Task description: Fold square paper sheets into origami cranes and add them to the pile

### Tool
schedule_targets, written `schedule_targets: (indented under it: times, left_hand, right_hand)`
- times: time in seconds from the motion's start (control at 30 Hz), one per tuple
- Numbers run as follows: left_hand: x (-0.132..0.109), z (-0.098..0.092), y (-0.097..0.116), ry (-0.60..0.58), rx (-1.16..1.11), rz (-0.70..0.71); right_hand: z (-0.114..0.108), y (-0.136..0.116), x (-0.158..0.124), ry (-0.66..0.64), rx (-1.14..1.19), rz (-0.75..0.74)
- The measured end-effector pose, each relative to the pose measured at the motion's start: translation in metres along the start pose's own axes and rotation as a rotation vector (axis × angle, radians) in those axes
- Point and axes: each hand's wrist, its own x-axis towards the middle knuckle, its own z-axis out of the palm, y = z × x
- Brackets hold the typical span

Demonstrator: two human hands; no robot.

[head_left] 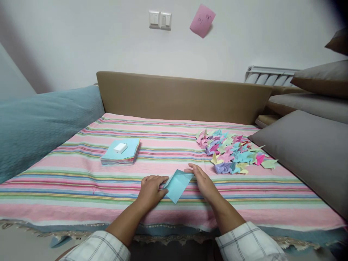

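Head view, looking down over a bed. Near the front edge of a striped cloth (81,181), a folded sheet of light blue paper (178,185), flat on the cloth, one corner toward the viewer. Right between the two hands.

Left hand (150,190) at the paper's left edge: fingers bent, tips down on the sheet's left corner. Touching for certain; pinching or only pressing, impossible to tell from here. Right hand (202,181) at the paper's right edge: flat and spread out, fingers straight and close together, pointing left along the top right corner of the sheet, gripping nothing. Checked sleeves (244,243) on both forearms at the bottom of the picture.

Further back and to the left, well apart from the hands, a stack of coloured paper squares (121,156) with a blue one on top, and a small white block (120,147) lying on that. To the right, just beyond the right hand, a loose heap of small folded paper figures (233,152) in pink, blue, yellow, green and purple.

Left of the cloth, a teal blanket (40,123). Right of it, grey cushions (304,156), the nearest just beside the heap. Behind, a tan padded board (185,96) across the far end. On the white wall above, a pair of light switches (160,20) and a pink note (202,20) with handwriting too small to read. A white radiator (269,74) at the far right.
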Motion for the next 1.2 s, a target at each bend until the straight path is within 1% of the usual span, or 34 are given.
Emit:
schedule_targets:
  times: [0.1,0.2,0.43,0.6,0.7,0.97,1.2]
  left_hand:
    - [0.0,0.001,-0.001,-0.003,0.005,-0.001]
    - [0.0,0.001,-0.002,-0.005,0.011,0.014]
    - [0.0,0.0,0.0,0.001,0.054,0.016]
    - [0.0,-0.002,0.002,-0.015,0.074,-0.008]
    - [0.0,-0.002,0.003,-0.015,0.078,-0.016]
    - [-0.001,-0.002,0.004,-0.011,0.067,-0.01]
    - [-0.001,0.0,0.001,0.003,0.06,-0.001]
  right_hand:
    - [0.004,-0.001,-0.001,-0.064,-0.068,0.001]
    - [0.006,0.0,-0.001,-0.096,-0.096,-0.021]
    - [0.008,-0.003,-0.003,-0.184,0.037,0.01]
    - [0.01,-0.009,-0.005,-0.279,0.06,-0.077]
    - [0.012,-0.007,-0.005,-0.314,0.098,-0.094]
    - [0.018,0.006,-0.002,-0.328,0.052,-0.094]
    - [0.02,0.003,-0.002,-0.292,-0.056,-0.146]
